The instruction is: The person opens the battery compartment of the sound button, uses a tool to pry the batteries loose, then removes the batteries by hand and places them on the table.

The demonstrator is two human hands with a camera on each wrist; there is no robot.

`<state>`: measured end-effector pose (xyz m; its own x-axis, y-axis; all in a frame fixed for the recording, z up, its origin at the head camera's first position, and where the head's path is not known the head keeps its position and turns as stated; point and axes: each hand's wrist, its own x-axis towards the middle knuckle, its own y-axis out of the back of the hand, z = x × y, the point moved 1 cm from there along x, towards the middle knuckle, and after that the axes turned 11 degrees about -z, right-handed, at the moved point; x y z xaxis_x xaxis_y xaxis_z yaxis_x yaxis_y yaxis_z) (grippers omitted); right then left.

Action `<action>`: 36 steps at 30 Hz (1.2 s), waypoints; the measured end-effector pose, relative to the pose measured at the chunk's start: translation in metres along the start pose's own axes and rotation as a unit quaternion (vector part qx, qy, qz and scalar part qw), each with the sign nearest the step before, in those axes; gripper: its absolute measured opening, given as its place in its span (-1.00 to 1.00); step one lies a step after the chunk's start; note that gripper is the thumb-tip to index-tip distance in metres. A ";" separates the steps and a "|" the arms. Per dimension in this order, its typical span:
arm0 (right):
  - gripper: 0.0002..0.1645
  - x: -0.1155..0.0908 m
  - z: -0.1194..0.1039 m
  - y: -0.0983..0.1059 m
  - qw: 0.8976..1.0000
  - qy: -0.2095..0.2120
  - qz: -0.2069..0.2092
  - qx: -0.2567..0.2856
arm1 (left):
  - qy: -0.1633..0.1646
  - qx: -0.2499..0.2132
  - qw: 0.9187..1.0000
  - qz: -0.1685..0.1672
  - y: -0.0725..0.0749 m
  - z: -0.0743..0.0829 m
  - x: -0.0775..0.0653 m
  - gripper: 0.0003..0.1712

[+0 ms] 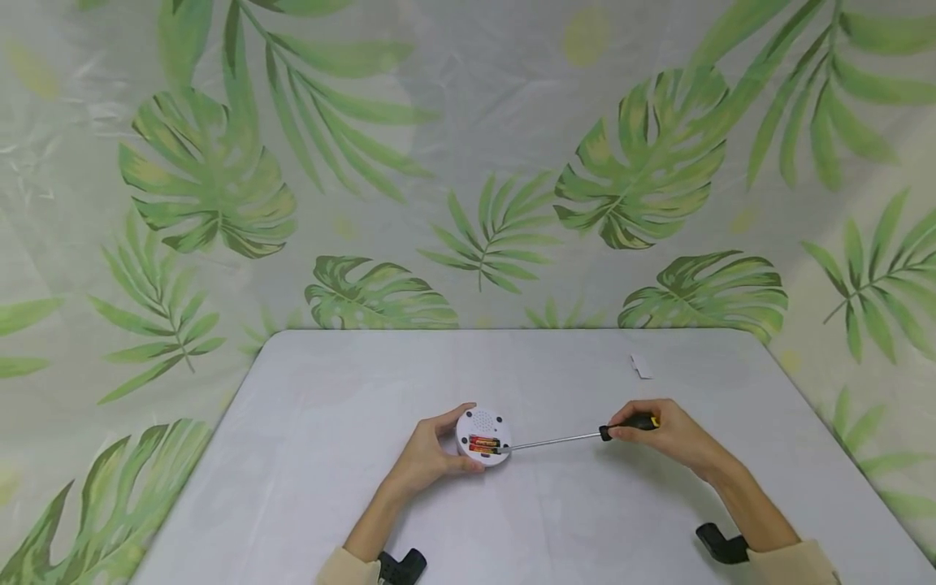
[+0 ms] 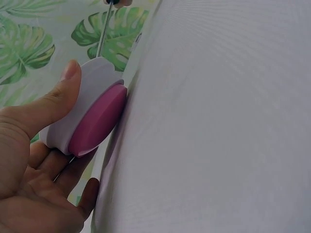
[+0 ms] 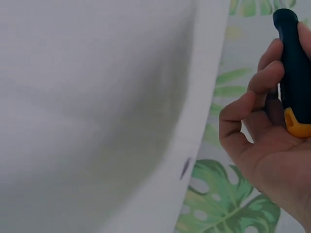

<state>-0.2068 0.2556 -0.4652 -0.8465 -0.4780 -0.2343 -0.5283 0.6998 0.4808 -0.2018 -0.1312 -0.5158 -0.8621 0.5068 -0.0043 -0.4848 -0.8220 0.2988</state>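
My left hand (image 1: 430, 448) grips a round white device (image 1: 483, 418) by its edge, thumb on one side and fingers on the other. Its underside faces up, with speaker holes, dark feet and an uncovered compartment holding batteries (image 1: 484, 444) in red and gold. The left wrist view shows a pink dome (image 2: 99, 119) on its other face, low over the table. My right hand (image 1: 669, 435) holds a screwdriver (image 1: 556, 441) by its dark handle with a yellow end (image 3: 296, 124). The screwdriver's tip is at the battery compartment, by the ends of the batteries.
A small white piece (image 1: 640, 366) lies toward the back right of the white-covered table (image 1: 329, 390). Behind the table hangs a leaf-print sheet (image 1: 497, 146). Dark camera mounts (image 1: 720, 543) sit on both wrists, near the sleeves.
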 end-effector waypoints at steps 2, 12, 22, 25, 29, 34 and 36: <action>-0.64 0.001 0.005 -0.001 1.000 -0.007 -0.001 0.010 | 0.003 -0.001 1.000 0.000 0.000 0.000 0.000 0.07; -0.58 0.001 0.020 -0.006 0.999 -0.043 -0.009 0.027 | -0.002 -0.008 1.000 -0.001 0.000 -0.002 0.000 0.06; -0.58 0.002 0.026 -0.010 0.997 -0.063 -0.010 0.032 | -0.007 -0.012 1.000 -0.002 0.001 -0.002 0.001 0.07; -0.57 0.002 0.027 -0.009 0.997 -0.064 -0.014 0.033 | -0.007 -0.013 1.000 -0.002 0.001 -0.003 0.001 0.06; -0.56 0.002 0.026 -0.008 0.997 -0.063 -0.015 0.038 | -0.008 -0.013 1.000 -0.003 0.002 -0.004 0.002 0.06; -0.56 0.002 0.023 -0.008 0.997 -0.062 -0.019 0.038 | -0.009 -0.010 1.000 -0.004 0.003 -0.004 0.002 0.07; -0.56 0.002 0.023 -0.007 0.997 -0.061 -0.021 0.038 | -0.008 -0.007 1.000 -0.004 0.003 -0.004 0.002 0.07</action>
<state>-0.2061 0.2617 -0.4885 -0.8229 -0.4429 -0.3558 -0.5628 0.7209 0.4044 -0.2057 -0.1335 -0.5184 -0.8561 0.5168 0.0097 -0.4930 -0.8221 0.2848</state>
